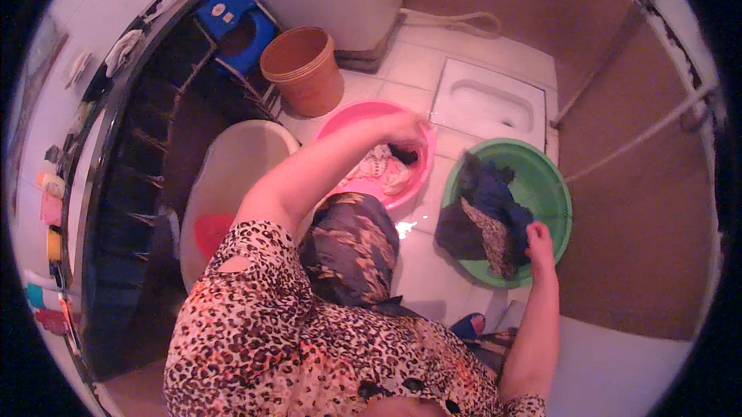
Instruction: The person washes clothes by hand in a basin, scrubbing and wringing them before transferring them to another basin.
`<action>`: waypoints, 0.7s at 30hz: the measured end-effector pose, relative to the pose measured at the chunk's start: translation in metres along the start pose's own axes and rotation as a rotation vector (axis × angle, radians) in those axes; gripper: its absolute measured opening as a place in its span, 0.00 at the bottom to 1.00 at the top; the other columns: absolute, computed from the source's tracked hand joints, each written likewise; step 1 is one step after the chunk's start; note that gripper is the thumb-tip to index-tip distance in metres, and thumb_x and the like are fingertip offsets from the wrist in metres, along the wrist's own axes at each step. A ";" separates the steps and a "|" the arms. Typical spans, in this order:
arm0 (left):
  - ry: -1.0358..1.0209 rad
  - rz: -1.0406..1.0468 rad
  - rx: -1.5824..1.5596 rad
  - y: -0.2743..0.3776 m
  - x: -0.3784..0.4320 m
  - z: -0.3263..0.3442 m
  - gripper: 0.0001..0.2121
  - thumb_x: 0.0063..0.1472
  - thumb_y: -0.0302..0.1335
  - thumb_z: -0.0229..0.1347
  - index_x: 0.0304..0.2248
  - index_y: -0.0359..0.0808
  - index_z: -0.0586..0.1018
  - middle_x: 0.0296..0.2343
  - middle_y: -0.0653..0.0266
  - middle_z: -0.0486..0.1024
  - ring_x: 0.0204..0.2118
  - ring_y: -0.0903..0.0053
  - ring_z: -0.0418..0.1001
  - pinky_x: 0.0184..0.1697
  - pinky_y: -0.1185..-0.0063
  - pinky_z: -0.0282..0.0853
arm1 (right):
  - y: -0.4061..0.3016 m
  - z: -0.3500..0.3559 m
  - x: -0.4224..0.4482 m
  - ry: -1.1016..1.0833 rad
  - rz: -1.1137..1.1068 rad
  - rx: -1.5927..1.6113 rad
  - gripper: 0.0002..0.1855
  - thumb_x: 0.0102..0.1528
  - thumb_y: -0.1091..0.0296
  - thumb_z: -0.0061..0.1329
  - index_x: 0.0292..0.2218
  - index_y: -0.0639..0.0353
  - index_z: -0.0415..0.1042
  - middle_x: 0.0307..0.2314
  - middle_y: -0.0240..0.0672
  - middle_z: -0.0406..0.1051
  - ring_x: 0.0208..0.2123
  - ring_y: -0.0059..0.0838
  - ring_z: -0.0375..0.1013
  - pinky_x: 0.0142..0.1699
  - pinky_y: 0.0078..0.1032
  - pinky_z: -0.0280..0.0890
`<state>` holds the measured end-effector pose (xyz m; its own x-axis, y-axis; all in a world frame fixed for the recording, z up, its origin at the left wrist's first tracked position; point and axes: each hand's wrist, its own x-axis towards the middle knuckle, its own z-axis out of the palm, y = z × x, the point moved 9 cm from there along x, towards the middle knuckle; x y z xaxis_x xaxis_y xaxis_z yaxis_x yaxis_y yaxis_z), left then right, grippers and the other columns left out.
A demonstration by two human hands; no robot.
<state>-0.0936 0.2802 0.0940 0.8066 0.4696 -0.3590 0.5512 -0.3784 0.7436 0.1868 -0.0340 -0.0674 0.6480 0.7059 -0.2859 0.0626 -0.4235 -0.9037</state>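
Note:
My left hand (410, 129) reaches over the far right side of a pink plastic basin (360, 108). Under it lies a dark cloth (404, 153), beside light patterned cloth (378, 165) in the basin; its fingers are too blurred to read. At the right, a green plastic basin (542, 176) holds dark blue clothing (498, 194), black cloth (461, 231) and a speckled cloth (493, 243). Some of the black cloth lies over the near left rim. My right hand (539, 238) is closed on the edge of the dark blue clothing at this basin's right side.
A brown plastic bucket (313, 81) and blue step stool (249, 28) stand at the back left. A large pale tub (220, 185) with something red is at the left, near a dark rack. A squat toilet (490, 98) is set in the tiled floor; a hose (458, 23) lies behind.

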 end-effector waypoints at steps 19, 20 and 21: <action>0.494 -0.586 0.401 -0.236 -0.101 0.071 0.11 0.50 0.31 0.51 0.32 0.38 0.78 0.32 0.54 0.75 0.40 0.59 0.71 0.44 0.69 0.66 | -0.098 -0.010 -0.135 -0.494 0.189 -0.291 0.10 0.55 0.65 0.43 0.35 0.62 0.67 0.25 0.26 0.67 0.27 0.17 0.64 0.33 0.17 0.60; 0.529 -0.540 0.510 -0.226 -0.105 0.072 0.11 0.50 0.30 0.50 0.33 0.38 0.78 0.32 0.53 0.75 0.41 0.57 0.70 0.44 0.68 0.66 | -0.100 -0.009 -0.137 -0.491 0.201 -0.297 0.10 0.55 0.65 0.43 0.35 0.62 0.67 0.25 0.26 0.67 0.28 0.16 0.64 0.33 0.17 0.60; 0.564 -0.495 0.617 -0.216 -0.108 0.074 0.11 0.50 0.28 0.48 0.34 0.38 0.78 0.33 0.52 0.75 0.43 0.55 0.68 0.45 0.67 0.65 | -0.103 -0.007 -0.141 -0.488 0.214 -0.305 0.10 0.55 0.65 0.43 0.35 0.62 0.67 0.26 0.27 0.67 0.28 0.16 0.64 0.34 0.17 0.61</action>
<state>-0.2836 0.2524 -0.0699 0.3215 0.9406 -0.1090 0.9451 -0.3118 0.0973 0.0945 -0.0937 0.0678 0.2529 0.7352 -0.6289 0.2305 -0.6771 -0.6989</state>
